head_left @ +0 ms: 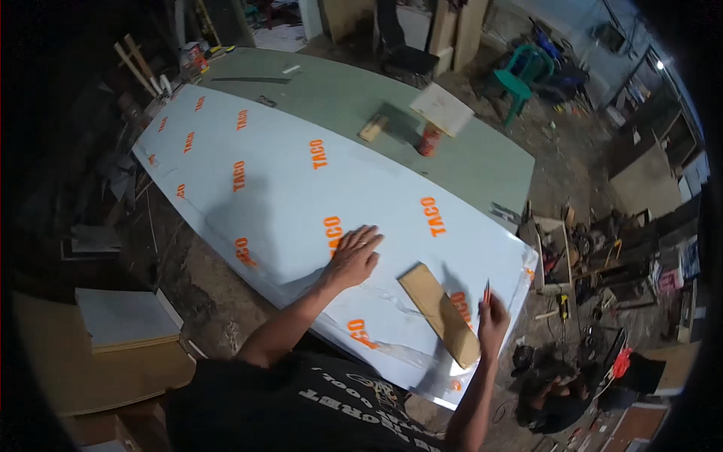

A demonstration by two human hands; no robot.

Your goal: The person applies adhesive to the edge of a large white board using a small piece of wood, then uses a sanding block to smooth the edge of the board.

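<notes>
A long white sheet (286, 196) with orange print, covered in loose clear film, lies across the worktable. Flat on its surface rests my left hand (352, 258), fingers stretched out and holding nothing. A wooden block (440, 315), flat and oblong, lies slantwise on the sheet between my two hands. Beside its lower right end, my right hand (493, 322) is closed on a thin pointed tool (487, 290) with some red on it. The tip points up and away from me; whether it is a pencil or a blade, I cannot tell.
The green-grey tabletop (331, 98) beyond the sheet carries a red can (429, 140) under a pale square board (442, 109) and a small wood block (373, 128). A green plastic chair (520, 79) stands behind. Tools and scraps litter the floor at right; boards (124, 316) lie at left.
</notes>
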